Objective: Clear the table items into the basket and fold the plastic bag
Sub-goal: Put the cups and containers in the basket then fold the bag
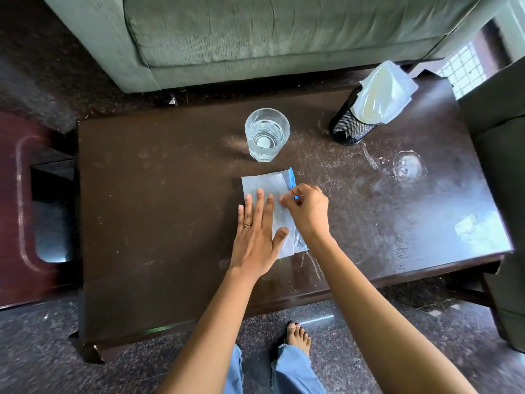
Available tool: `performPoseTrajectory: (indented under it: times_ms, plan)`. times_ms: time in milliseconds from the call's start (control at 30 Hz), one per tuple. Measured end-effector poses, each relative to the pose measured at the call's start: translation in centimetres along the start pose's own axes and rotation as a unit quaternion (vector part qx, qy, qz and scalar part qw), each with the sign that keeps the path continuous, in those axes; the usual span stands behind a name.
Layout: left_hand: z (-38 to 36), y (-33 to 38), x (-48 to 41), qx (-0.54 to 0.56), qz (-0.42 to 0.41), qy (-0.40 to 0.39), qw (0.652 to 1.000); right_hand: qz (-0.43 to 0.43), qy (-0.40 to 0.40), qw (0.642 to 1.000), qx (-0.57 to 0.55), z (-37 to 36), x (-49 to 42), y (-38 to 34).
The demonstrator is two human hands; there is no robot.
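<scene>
Two hands worked a clear zip-lock bag [264,184] lying mid-way across the dark surface [142,209], just below a water glass [267,135]. The left hand [257,237] pressed it flat with straight fingers; the right hand [308,211] pinched its blue zip edge [292,177]. A mesh basket [350,129] stood far right.

A dark, scratched wooden bench [142,194] stands on a speckled dark stone floor [56,351]. A grey-green sofa [284,32] sits beyond it, a maroon stool [17,194] left, a dark armchair [500,123] right. Daylight enters through a grilled window [466,66] far right.
</scene>
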State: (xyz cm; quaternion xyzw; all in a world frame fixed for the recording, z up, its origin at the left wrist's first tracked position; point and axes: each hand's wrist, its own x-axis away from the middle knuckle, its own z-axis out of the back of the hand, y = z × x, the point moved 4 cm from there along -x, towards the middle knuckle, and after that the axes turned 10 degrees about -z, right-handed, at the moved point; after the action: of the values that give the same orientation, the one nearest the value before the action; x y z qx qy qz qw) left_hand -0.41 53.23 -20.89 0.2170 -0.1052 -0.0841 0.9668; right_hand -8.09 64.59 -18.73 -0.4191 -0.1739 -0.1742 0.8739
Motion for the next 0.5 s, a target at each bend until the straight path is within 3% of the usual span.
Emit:
performPoseTrajectory:
  times_ms: [500]
  plan:
    - [-0.8,0.7,-1.9,-0.008,-0.004,-0.009,1.0,-0.002,0.004,0.999,0.038,0.0,-0.9,0.0]
